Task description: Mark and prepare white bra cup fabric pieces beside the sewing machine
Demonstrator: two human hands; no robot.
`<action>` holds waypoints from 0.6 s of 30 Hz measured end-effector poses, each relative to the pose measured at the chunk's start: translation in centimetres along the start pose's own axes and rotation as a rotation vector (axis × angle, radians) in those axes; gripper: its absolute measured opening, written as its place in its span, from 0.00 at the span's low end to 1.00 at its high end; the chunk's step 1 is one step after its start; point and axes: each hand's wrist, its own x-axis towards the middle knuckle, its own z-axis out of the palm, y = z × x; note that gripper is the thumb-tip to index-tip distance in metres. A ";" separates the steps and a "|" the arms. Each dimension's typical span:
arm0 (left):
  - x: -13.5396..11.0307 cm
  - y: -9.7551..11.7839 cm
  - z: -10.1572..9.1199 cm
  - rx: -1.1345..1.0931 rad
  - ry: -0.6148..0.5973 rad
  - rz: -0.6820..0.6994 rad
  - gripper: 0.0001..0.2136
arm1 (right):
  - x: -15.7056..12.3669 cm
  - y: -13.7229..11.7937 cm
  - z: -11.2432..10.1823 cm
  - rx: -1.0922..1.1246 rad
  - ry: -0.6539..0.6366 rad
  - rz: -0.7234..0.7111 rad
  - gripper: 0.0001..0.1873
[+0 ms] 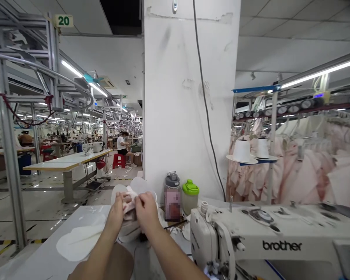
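Note:
Both of my hands are raised over the table, left of the sewing machine. My left hand has its fingers curled on a pale pink fabric piece. Close beside it, my right hand pinches the same fabric from the other side. Rounded white pieces show behind and around my fingers; whether they are joined to the pink fabric I cannot tell. On the table to the left lies a flat, rounded white piece, partly covered by my left forearm.
A white Brother sewing machine fills the right front. A grey-lidded bottle and a green-lidded cup stand before the white pillar. White thread cones and hanging pink garments are at right. A person sits far back.

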 end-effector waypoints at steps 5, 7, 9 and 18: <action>-0.3 -0.2 0.4 0.056 -0.017 0.061 0.26 | 1.4 1.4 1.1 0.140 0.005 0.069 0.14; -0.4 0.0 0.5 0.103 -0.021 0.093 0.23 | 1.7 1.5 1.2 0.153 -0.002 0.069 0.14; -0.5 0.2 0.5 0.137 -0.035 0.114 0.21 | 1.9 1.2 1.0 0.127 -0.009 0.047 0.15; -0.3 0.5 0.3 0.155 -0.004 0.054 0.24 | 0.3 -0.1 -1.3 -0.393 -0.175 -0.160 0.08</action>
